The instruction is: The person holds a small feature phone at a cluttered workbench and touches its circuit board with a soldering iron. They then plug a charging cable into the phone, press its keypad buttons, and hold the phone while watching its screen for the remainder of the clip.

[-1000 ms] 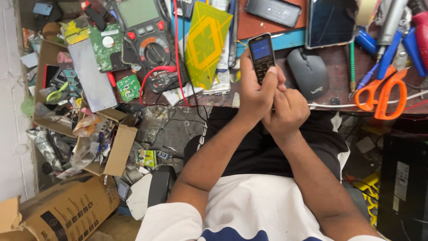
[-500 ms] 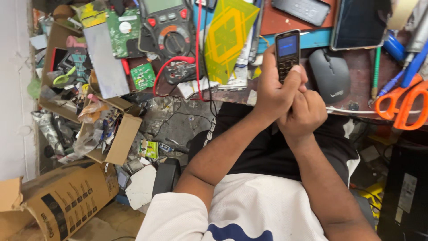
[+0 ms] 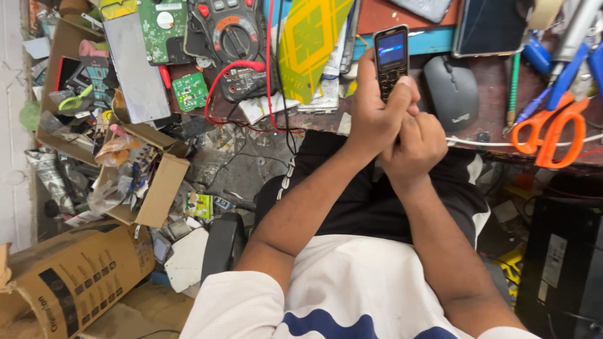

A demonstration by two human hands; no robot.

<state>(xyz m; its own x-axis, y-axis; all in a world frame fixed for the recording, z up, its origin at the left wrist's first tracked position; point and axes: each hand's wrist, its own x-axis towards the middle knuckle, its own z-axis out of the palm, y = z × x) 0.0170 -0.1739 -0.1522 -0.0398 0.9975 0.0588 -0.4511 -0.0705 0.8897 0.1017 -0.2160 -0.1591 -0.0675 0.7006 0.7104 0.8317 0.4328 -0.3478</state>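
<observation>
Cardboard boxes (image 3: 135, 182): on the far left I see open boxes stuffed with scrap parts below the bench edge. Anything that slips off that edge would, I judge, land in there and be hard to find.

Multimeter (image 3: 231, 39): it lies on the bench with its red lead (image 3: 235, 68) looping toward the bench edge. I reckon a forearm swinging left could snag that loop and drag the meter.

Yellow sheet (image 3: 309, 44): it leans just left of the phone, near the left hand; a nudge could tip it over the leads.

Left hand (image 3: 375, 116): I see it wrapped closed around the lower body of the phone, thumb up along the right side of the keypad.

Phone (image 3: 391, 59): a small dark bar handset with a lit screen, held upright over the bench edge and above the lap. Only its lower part is gripped, so I think a hard press could lever it out and drop it.

Right hand (image 3: 414, 141): curled closed against the left hand just below the phone. I cannot tell whether it touches the phone itself or only braces the other hand.

Mouse (image 3: 452, 91): just right of the phone, apart from both hands.

Orange scissors (image 3: 553, 129): near the bench edge, well to the right; I'd say a right elbow sweeping out might knock them off.
</observation>
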